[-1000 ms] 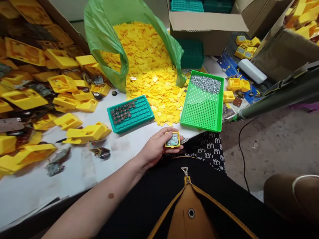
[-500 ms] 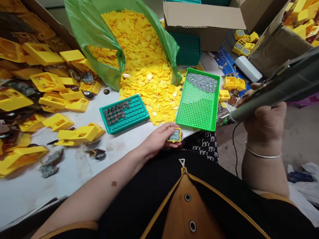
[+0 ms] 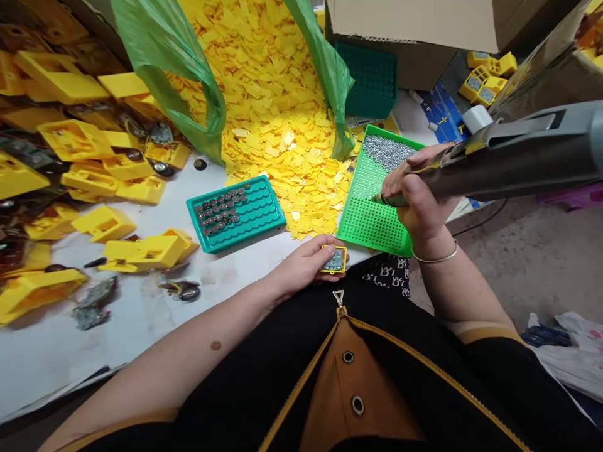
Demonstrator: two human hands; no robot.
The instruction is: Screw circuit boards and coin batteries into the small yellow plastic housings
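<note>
Nearest me, the worker's left hand (image 3: 308, 260) pinched a small yellow frame (image 3: 334, 259) between thumb and fingers, just above the lap. A grey board already sat inside it, its face uncovered; I couldn't make out whether any screw was in it. The right hand (image 3: 424, 207) was wrapped around the front of a dark power screwdriver (image 3: 513, 157), whose tip pointed over the green tray (image 3: 377, 229); whether it touched, I couldn't tell. Silvery screws (image 3: 389, 150) were heaped at the tray's far end, so plenty remained. To the left, the teal tray (image 3: 257, 220) carried round metal pieces (image 3: 219, 207) in part of its scalloped rows, the others bare. Beyond spread a great drift of flat yellow pieces (image 3: 264, 81) out of a green bag (image 3: 160, 63), none on the frame, with a cardboard box (image 3: 409, 22) behind.

Half a second earlier, the screwdriver had been off the green tray's right side; now it reached across it. The left hand had kept its pinch, and the teal tray's load looked unchanged.
</note>
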